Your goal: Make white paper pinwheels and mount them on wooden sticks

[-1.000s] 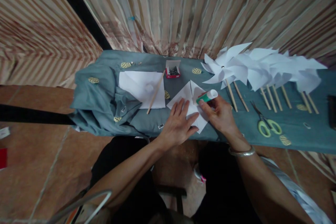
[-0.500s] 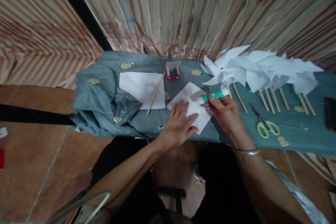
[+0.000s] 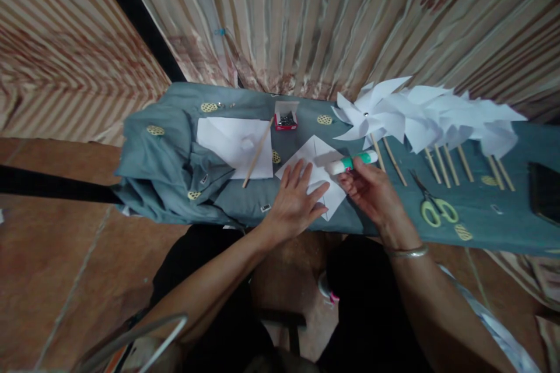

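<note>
A square sheet of white paper [image 3: 318, 148], turned cornerwise and marked with cuts or lines from its corners, lies in front of me. My left hand [image 3: 294, 201] rests flat on its left part with the fingers spread. In my right hand [image 3: 371, 192] is a green and white glue stick [image 3: 352, 162], gripped between thumb and fingers. It is held nearly level over the paper's right side, its white end pointing left. Whether that end touches the paper I cannot tell.
Left of the paper lie a stack of white sheets [image 3: 227, 140] with a wooden stick [image 3: 257, 154] across it. A small red box of pins [image 3: 286, 119] stands behind. Several white paper pinwheels [image 3: 429, 113], green-handled scissors [image 3: 438, 211] and a dark phone-like object [image 3: 544, 191] lie to the right.
My right hand has rolled the glue stick slightly and brought it nearer level. My left hand stays flat on the paper. The whole view has shifted a little.
</note>
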A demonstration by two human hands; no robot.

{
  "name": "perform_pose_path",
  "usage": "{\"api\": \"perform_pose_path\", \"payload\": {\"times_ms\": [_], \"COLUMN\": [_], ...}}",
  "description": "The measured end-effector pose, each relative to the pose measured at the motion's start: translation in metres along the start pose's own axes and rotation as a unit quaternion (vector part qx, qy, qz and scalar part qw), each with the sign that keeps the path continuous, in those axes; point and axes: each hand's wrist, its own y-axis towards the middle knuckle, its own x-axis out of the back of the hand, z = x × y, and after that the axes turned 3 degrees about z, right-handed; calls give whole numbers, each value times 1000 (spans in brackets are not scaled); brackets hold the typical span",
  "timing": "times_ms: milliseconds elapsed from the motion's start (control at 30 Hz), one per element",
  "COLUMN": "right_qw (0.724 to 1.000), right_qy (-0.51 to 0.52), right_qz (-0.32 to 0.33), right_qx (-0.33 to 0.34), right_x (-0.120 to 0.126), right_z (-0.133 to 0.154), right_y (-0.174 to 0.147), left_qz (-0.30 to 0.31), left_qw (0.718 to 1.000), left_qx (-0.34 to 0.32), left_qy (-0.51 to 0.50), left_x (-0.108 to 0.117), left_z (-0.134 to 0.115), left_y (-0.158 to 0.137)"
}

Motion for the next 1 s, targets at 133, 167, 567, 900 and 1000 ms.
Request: {"api": "perform_pose_path", "payload": {"times_ms": [133, 167, 567, 900, 1000], "right_qw": [983, 975, 846, 794, 794], "right_qy": [-151, -184, -486, -556, -553], "right_qz": [-24, -22, -30, -49, -49], "right_qx": [100, 122, 217, 241, 248], "right_x": [-3, -3, -3, -8, -8], "right_z": [-6, -8, -10, -12, -13], "right_y": [2, 3, 0, -2, 0], "left_qz": [1, 3, 11, 15, 19], "left_qw": [1000, 1000, 1000, 1000, 1000], "left_qx": [5, 7, 16, 18, 21], "left_qy": [4, 6, -4, -10, -10], "left_x": [-4, -4, -3, -1, -1], "left_z": [2, 2, 1, 0, 0], "left_y": [2, 3, 2, 2, 1]}}
